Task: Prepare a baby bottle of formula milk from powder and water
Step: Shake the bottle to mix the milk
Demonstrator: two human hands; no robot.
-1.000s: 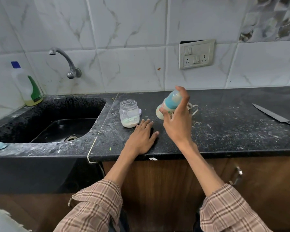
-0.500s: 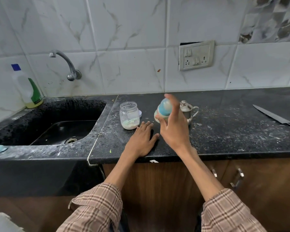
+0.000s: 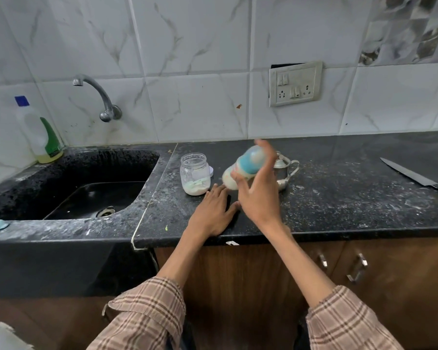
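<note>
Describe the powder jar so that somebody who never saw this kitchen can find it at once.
Start at the black sink on the left; on the dark counter just right of its edge stands the small clear jar. Open-topped with white powder at the bottom, it differs from the steel pot and the bottle gripped by the right hand.

A: Item, support surface?
B: Black speckled stone countertop (image 3: 339, 198), dusted with white powder; a black sink basin (image 3: 91, 198) set in its left part.
A: Resting on it?
B: Clear glass jar (image 3: 194, 173) with white powder at the bottom, far centre. Small steel jug with handle (image 3: 286, 170), right of the jar. Long knife with dark handle (image 3: 415, 176), far right. Translucent detergent bottle with green label (image 3: 42, 132), far left corner. Left hand (image 3: 213, 210), palm flat, near edge.
</note>
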